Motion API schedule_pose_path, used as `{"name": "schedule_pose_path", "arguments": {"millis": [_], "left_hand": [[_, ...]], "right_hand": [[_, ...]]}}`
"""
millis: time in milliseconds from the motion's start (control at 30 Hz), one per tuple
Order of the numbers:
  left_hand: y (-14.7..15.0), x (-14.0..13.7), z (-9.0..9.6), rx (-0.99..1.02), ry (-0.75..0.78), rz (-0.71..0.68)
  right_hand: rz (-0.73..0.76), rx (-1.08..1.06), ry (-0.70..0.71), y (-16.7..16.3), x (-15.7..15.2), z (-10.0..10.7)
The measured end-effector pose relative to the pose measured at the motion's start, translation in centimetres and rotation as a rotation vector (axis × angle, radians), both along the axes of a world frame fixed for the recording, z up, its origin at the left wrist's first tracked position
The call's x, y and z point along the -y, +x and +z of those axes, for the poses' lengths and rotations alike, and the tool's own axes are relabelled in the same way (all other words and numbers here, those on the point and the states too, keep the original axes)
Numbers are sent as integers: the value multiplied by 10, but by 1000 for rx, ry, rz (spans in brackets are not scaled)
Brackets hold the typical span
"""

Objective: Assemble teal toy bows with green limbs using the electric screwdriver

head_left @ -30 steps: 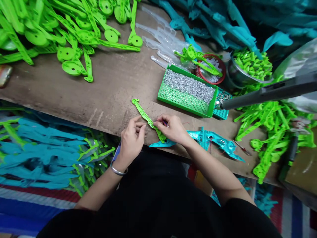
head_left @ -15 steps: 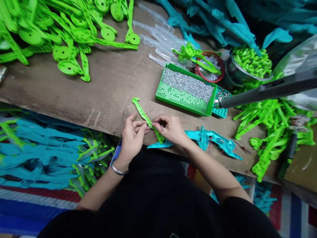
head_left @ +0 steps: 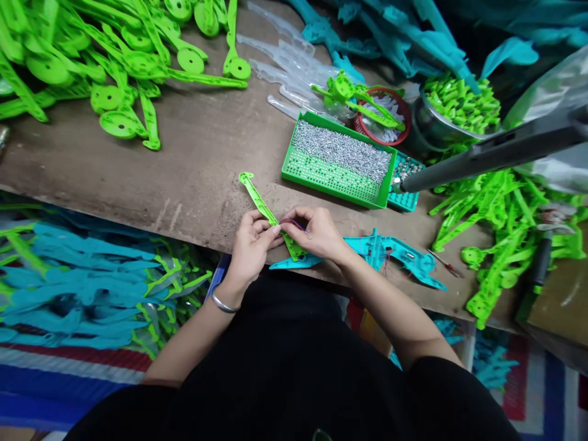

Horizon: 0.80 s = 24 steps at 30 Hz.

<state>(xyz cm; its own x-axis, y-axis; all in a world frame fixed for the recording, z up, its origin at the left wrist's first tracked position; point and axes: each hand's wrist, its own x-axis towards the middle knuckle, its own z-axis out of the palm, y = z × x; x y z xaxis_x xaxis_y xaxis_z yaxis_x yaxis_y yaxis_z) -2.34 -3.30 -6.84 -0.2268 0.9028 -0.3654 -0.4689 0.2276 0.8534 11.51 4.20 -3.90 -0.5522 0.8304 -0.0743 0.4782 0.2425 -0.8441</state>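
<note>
At the far left corner of the worktop (head_left: 184, 165) lies a heap of green levers (head_left: 114, 67), untouched. Nearer the front edge, the left hand (head_left: 250, 248) has closed in since a second ago: its fingers then stood just apart from the green strip (head_left: 257, 199), and now thumb and forefinger pinch it at mid-length, meeting the right hand's fingertips. That suggests the work has gone from steadying the piece to fitting something fine into it. The strip is long, thin and flat, bright green, with a hooked tip pointing toward the far left; it lies slantwise on the worktop close to the front edge, its near end crossing a teal shell (head_left: 390, 254). The right hand (head_left: 316, 233) is pinched together on a thin red-and-blue wire (head_left: 294, 223) at the strip's middle, much as before. Further right, toward the far edge, stand a green tray (head_left: 340, 184) of small silvery screws, a red bowl (head_left: 402, 131) and a metal bowl (head_left: 432, 131) of green bits. A grey tool (head_left: 482, 159) reaches in from the right edge.
</note>
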Motion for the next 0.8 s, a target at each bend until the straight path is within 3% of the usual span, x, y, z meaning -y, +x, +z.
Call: {"name": "schedule_pose_path", "arguments": {"millis": [300,800], "left_hand": [[5,-5,1,-7,-3,43],[3,-4,1,77,28,52]], "right_hand": [[20,-26,-30,3,-3,-5],[-59,-13,-95,-8,-1,5]]}}
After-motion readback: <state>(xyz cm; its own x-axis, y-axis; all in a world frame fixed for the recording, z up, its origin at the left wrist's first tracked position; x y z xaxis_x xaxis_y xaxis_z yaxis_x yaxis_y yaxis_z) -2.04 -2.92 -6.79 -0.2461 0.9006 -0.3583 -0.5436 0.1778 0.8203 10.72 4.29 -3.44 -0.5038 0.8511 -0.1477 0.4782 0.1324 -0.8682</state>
